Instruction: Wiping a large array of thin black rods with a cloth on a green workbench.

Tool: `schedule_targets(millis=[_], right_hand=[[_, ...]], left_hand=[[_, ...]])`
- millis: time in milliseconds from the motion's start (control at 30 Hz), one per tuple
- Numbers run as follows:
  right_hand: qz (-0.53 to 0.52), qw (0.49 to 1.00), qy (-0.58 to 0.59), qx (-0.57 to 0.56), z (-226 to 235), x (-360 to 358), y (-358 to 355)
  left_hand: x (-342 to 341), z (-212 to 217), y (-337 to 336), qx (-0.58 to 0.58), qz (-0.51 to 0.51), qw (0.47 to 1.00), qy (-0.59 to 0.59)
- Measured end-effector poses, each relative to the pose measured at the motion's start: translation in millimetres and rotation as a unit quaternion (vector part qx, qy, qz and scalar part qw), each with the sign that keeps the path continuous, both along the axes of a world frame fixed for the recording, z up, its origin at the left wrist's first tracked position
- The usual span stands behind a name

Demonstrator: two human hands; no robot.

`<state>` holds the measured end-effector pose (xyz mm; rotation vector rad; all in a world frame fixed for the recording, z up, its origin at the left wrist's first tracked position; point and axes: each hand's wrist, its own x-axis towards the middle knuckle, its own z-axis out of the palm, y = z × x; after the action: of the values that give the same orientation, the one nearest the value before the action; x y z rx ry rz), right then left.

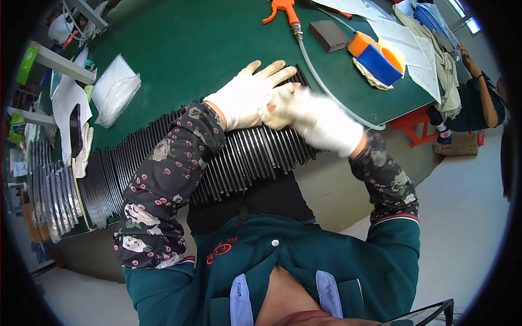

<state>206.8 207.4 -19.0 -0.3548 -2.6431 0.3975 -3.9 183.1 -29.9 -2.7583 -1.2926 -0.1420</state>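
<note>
A long row of slim black rods (242, 160) lies side by side along the near edge of the green table, their ends sticking out past it. My left hand (242, 98), in a white glove with bare-looking fingertips, rests on top of the row with its fingers stretched out. Close against it, my right hand (326, 122), gloved the same way, is smeared by motion. Its fingers overlap the left hand near the row's right end, and whether they hold anything cannot be made out. Dark flowered sleeves cover both forearms.
An orange air gun (285, 13) with a clear hose (321, 81) lies beyond my hands, beside a brown block (328, 36) and a blue-orange holder (378, 60). Plastic bags (116, 89), a spare glove (84, 152) and wrapped rods (51, 190) are at left. Another person (476, 103) is at right.
</note>
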Motion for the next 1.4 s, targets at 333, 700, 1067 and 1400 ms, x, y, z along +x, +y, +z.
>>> schedule_targets(millis=[333, 700, 1067, 1400], right_hand=[[0.028, 0.993, 0.047, -0.108, 46, -3, -21], [0.106, 0.984, 0.097, -0.102, 42, -30, -38], [0.084, 0.99, 0.043, -0.106, 38, -34, -51], [0.148, 0.905, -0.081, -0.39, 71, -11, -61]], left_hand=[[-4, 1, -1, -0.009, 0.011, 1.0, -0.01], [-10, -10, 0, 0.026, -0.005, 0.999, -0.021], [-8, -15, 2, 0.05, 0.009, 0.998, -0.043], [-26, 8, -19, 0.066, 0.041, 0.994, -0.075]])
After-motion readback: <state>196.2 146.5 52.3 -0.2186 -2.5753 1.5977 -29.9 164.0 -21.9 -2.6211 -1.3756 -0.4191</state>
